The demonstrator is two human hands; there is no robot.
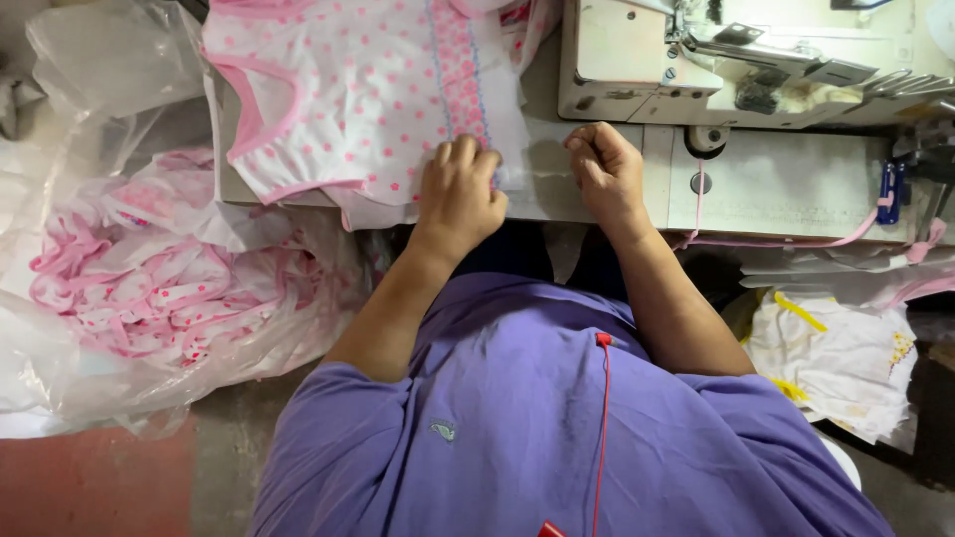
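Note:
A white garment with pink dots and pink edging (348, 89) lies spread on the sewing table (786, 189). My left hand (460, 189) rests palm down on its near edge, beside a lace strip with blue stitching (460, 60), fingers curled onto the cloth. My right hand (605, 169) sits just right of the garment, fingers curled in a loose fist on the table top; whether it pinches the cloth edge I cannot tell. A cream sewing machine (696, 60) stands at the far right of both hands.
A clear plastic bag of pink-and-white garments (149, 288) lies on the floor at the left. A pink binding tape (796, 242) trails along the table's front. White and yellow cloth pieces (836, 348) are heaped at the lower right. Blue-handled snips (890, 191) lie by the machine.

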